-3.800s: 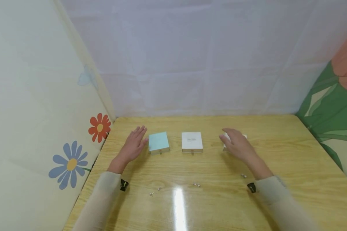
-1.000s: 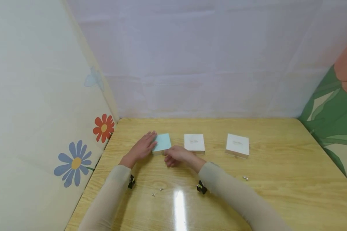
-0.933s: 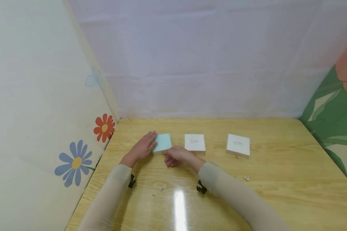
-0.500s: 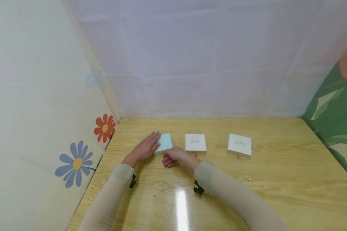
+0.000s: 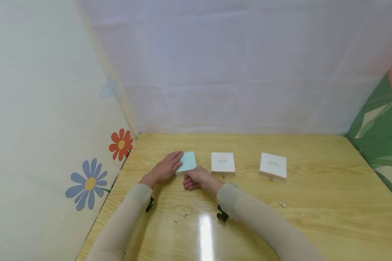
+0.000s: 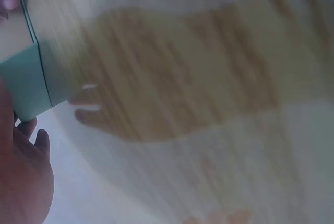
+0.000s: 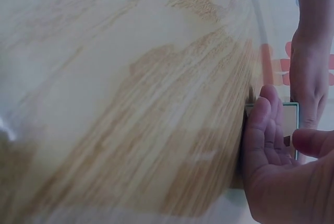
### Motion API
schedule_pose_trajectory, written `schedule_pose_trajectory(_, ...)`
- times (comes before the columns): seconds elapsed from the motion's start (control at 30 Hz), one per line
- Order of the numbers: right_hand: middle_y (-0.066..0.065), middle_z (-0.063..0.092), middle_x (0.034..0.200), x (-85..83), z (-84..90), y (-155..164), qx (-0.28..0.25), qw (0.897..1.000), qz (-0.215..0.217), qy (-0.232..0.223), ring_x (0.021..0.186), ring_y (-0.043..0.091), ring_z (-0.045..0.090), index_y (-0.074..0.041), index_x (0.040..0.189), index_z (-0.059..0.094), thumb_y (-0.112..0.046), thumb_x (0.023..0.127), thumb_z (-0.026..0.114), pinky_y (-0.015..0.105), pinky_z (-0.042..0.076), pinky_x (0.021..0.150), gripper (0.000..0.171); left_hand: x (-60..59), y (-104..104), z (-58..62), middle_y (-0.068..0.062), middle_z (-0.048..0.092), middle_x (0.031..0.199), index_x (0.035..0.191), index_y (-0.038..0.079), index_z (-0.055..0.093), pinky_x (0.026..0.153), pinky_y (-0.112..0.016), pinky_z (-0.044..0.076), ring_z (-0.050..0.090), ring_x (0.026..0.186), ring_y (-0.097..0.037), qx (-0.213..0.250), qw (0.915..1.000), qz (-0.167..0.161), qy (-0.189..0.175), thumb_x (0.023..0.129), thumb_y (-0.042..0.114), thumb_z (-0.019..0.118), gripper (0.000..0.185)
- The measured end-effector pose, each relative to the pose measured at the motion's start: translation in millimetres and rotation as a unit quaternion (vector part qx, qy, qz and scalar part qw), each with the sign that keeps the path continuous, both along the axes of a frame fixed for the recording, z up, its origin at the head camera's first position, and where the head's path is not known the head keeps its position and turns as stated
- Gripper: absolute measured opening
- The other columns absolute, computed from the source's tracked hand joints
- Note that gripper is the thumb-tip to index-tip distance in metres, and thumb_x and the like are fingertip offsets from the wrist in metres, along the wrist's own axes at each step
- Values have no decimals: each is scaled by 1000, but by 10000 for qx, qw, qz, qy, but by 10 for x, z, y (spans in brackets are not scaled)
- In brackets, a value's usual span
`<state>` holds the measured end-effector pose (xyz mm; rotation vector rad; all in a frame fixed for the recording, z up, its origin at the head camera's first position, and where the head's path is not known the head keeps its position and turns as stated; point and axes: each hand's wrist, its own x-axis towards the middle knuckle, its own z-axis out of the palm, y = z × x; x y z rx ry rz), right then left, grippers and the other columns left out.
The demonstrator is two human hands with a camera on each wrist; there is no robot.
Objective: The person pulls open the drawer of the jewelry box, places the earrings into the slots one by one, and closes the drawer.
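A flat light blue box lies at the left of the wooden table. My left hand rests on its left side with straight fingers, and the left wrist view shows the blue box by my palm. My right hand is curled at the box's front edge. In the right wrist view my right hand's thumb and fingers close around a small brown pull tab on the blue box's front.
Two white boxes lie in the same row, one in the middle and one to the right. Small metal earrings lie nearer me, a pair at the left and one at the right. Flower-printed walls close in both sides.
My right hand left the right white box and crossed to the front of the blue box. My left hand slid from beside the blue box onto its left side.
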<state>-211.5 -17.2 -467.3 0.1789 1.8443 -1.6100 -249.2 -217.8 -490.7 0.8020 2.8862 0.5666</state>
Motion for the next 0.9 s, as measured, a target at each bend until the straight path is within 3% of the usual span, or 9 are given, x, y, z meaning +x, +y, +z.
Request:
schedule_pose_trajectory(0.43, 13, 74, 75, 10, -68, -48, -275, 9992, -288, -54, 55, 12, 68, 11, 103, 68, -6, 102, 54, 25, 61, 57, 23, 19, 31, -17, -20, 31, 163, 158, 0, 29, 124, -50, 23, 28, 150, -37, 43, 9999, 67, 144, 112, 29, 37, 56)
schedule_pose_trajectory(0.63, 8, 69, 67, 40, -70, -60, -400, 9980, -491, -87, 52, 12, 67, 12, 102, 68, -3, 101, 53, 23, 60, 54, 22, 53, 57, 13, -21, 31, 162, 158, -2, 29, 124, -51, 24, 28, 150, -39, -146, 9994, -25, 321, 112, 28, 36, 56)
schedule_pose_trajectory(0.9, 6, 69, 65, 49, -85, -72, -334, 9973, -659, -33, 53, 11, 66, 12, 100, 69, -2, 100, 54, 23, 59, 53, 21, 50, 68, 40, -17, 28, 165, 160, 1, 26, 125, -48, 22, 25, 152, -35, -400, 9989, 29, 226, 112, 31, 35, 57)
